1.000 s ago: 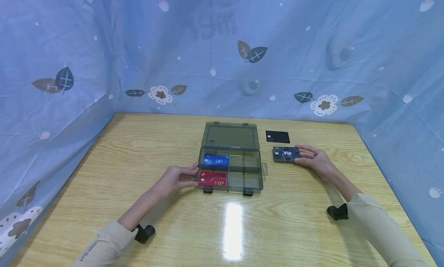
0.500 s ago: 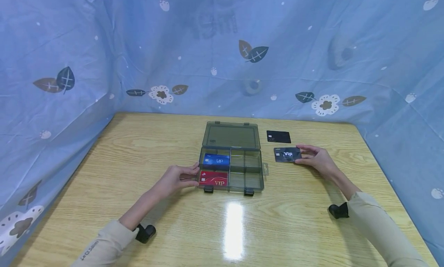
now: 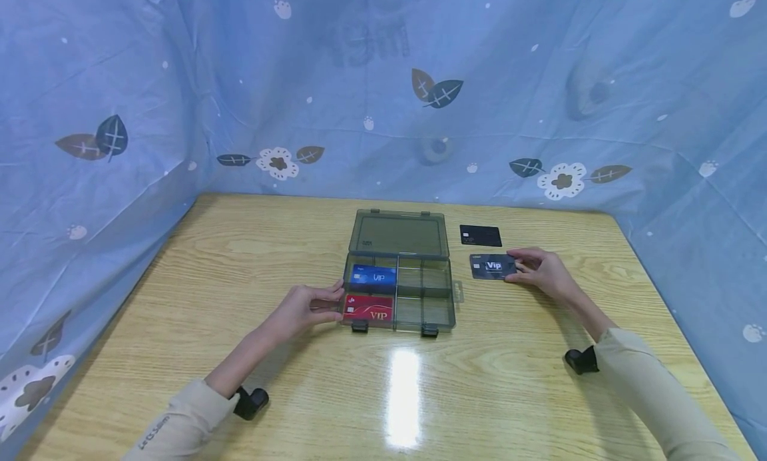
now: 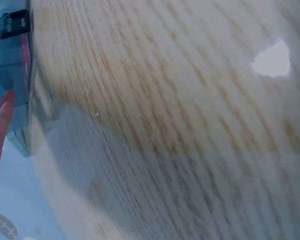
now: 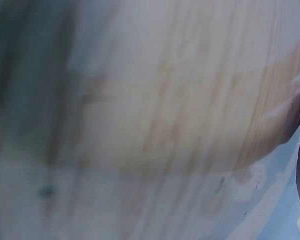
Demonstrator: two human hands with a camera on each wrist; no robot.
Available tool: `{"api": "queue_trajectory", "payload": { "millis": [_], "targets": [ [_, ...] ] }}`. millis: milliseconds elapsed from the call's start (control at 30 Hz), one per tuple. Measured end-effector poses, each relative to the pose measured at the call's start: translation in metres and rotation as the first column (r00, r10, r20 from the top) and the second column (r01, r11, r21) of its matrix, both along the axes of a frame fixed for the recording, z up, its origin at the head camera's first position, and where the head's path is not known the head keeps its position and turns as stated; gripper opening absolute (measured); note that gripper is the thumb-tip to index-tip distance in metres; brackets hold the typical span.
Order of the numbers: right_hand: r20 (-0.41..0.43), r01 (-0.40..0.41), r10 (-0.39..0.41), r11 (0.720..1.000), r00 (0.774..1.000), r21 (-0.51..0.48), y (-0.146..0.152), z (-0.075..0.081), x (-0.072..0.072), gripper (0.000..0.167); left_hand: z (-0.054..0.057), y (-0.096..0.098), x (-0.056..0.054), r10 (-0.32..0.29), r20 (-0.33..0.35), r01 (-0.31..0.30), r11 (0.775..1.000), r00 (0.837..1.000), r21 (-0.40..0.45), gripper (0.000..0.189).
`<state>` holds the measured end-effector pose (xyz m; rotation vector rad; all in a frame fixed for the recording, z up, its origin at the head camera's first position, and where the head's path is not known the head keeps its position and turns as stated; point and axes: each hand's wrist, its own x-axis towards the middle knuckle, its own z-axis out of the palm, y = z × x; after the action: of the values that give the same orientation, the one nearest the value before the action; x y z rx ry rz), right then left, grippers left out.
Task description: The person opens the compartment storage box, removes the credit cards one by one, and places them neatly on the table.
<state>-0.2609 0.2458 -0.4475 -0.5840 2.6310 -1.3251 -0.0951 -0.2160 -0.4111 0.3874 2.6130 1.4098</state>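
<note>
An open, divided clear plastic box (image 3: 424, 330) stands on the table, its lid (image 3: 398, 234) laid back. A blue VIP card (image 3: 374, 276) and a red VIP card (image 3: 368, 308) lie in its left compartments. At the box's left side, my left hand (image 3: 302, 309) rests its fairly straight fingers and thumb against the wall; a fingertip (image 4: 9, 96) shows on the box side in the left wrist view. My right hand (image 3: 545, 273) holds the right end of a dark grey Vip card (image 3: 487, 266), right of the box. Whether that card touches the table I cannot tell.
A black VIP card (image 3: 481, 236) lies farther back, behind the grey one. A hanging tab (image 3: 459, 292) juts from the box's right side. Blue patterned cloth (image 3: 383, 101) closes off the table's back and sides.
Over the last half second my right hand has shifted slightly left, along with the grey card. My left hand and the box have stayed put.
</note>
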Motion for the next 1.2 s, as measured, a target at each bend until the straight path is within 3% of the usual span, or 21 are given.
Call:
{"api": "queue_trajectory", "payload": {
  "millis": [367, 667, 1200],
  "targets": [
    [-0.064, 0.003, 0.002, 0.997, 0.998, 0.072, -0.01, -0.005, -0.006, 0.057, -0.002, 0.0, 0.0, -0.008, -0.003, 0.008, 1.0, 1.0, 0.019, 0.043],
    [-0.047, -0.016, 0.021, 0.994, 0.999, 0.106, -0.011, -0.005, -0.009, 0.058, 0.0, 0.002, 0.001, 0.003, 0.024, -0.004, 1.0, 1.0, 0.027, 0.043],
    [-0.022, -0.031, 0.035, 0.99, 0.999, 0.134, -0.015, 0.001, -0.009, 0.056, 0.0, 0.001, 0.001, 0.007, 0.009, -0.007, 1.0, 1.0, 0.022, 0.042]
  ]
}}
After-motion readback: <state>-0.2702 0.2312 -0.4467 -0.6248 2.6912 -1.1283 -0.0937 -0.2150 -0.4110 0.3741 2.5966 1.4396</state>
